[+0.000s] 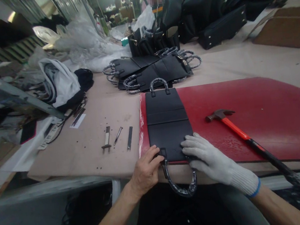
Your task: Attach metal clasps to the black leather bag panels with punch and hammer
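Observation:
A black bag panel (169,132) with a plastic-wrapped handle at each end lies lengthwise on the red board. Its near handle (185,191) hangs past the table's front edge. My bare left hand (147,169) grips the panel's near left corner, fingertips at the handle tab. On the near right corner, my right hand (212,159), in a white knit glove, holds the panel with its fingers over the top and the thumb by the other tab. The far handle (159,84) stands up beyond the panel.
A claw hammer (235,127) with a red and black handle rests on the red board (270,112). Left of the board lie a pronged punch (106,141) and two slim metal tools. Behind are stacked bag panels (155,69), black bags (221,27) and clear plastic (87,43).

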A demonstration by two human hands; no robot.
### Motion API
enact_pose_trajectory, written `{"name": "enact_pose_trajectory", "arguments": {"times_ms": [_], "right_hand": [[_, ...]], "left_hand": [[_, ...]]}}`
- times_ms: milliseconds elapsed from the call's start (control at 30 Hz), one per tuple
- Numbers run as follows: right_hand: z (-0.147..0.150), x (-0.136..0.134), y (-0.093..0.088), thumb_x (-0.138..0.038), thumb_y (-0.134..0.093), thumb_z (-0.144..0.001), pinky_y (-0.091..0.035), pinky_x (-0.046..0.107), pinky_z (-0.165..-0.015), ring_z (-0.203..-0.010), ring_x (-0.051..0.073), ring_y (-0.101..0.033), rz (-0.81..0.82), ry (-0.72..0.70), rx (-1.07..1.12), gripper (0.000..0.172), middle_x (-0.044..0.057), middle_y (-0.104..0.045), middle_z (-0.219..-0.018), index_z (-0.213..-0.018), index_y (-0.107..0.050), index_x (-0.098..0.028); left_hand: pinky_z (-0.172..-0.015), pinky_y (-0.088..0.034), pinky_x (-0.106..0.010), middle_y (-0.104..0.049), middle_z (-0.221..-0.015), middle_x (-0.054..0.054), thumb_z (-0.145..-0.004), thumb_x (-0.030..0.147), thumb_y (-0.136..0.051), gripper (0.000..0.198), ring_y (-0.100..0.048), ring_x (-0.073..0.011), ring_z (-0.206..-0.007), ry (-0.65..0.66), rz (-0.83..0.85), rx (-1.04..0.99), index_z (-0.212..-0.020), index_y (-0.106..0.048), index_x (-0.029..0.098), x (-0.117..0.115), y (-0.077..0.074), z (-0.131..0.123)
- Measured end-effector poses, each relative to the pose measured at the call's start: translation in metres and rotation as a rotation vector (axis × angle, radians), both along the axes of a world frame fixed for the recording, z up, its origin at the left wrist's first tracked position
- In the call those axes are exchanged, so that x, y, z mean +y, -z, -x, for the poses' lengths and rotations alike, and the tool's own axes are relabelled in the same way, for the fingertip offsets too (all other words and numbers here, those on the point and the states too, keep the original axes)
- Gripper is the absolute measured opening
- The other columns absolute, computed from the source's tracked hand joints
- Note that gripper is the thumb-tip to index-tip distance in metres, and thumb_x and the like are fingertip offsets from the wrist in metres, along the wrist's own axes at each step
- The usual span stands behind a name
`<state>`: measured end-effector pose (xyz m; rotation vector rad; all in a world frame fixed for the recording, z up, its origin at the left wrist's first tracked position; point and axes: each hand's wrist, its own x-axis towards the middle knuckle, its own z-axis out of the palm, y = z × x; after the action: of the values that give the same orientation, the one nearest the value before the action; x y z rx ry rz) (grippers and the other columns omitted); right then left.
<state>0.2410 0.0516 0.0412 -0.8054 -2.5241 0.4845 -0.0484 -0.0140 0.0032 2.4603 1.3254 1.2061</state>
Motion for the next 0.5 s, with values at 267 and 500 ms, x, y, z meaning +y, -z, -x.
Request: {"name": "enact_pose_trajectory", "arguments": {"times_ms": [267, 500], "right_hand": [[0.011, -0.009, 0.013, -0.029, -0.054, -0.098, -0.038, 0.063, -0.118, -0.136, 0.033, -0.054, -0.202, 0.108, -0.052, 0.036, 0.013, -0.065, -0.139, -0.132, -0.064, -0.02], [0.017, 0.012, 0.031, -0.035, -0.049, -0.1, -0.045, 0.061, -0.11, -0.129, 0.035, -0.058, -0.279, 0.201, -0.004, 0.035, 0.012, -0.068, -0.134, -0.127, -0.067, -0.021]], "left_hand": [[-0.108, -0.059, -0.049, -0.069, -0.125, -0.014, -0.093, 0.004, -0.05, 0.03, -0.062, -0.0271, -0.132, -0.027, 0.039, -0.054, -0.112, -0.067, 0.018, -0.002, -0.002, -0.006], [-0.108, -0.058, -0.049, -0.07, -0.123, -0.015, -0.092, 0.009, -0.053, 0.026, -0.063, -0.0289, -0.13, -0.045, 0.056, -0.088, -0.11, -0.069, 0.018, 0.004, -0.002, -0.014]]}}
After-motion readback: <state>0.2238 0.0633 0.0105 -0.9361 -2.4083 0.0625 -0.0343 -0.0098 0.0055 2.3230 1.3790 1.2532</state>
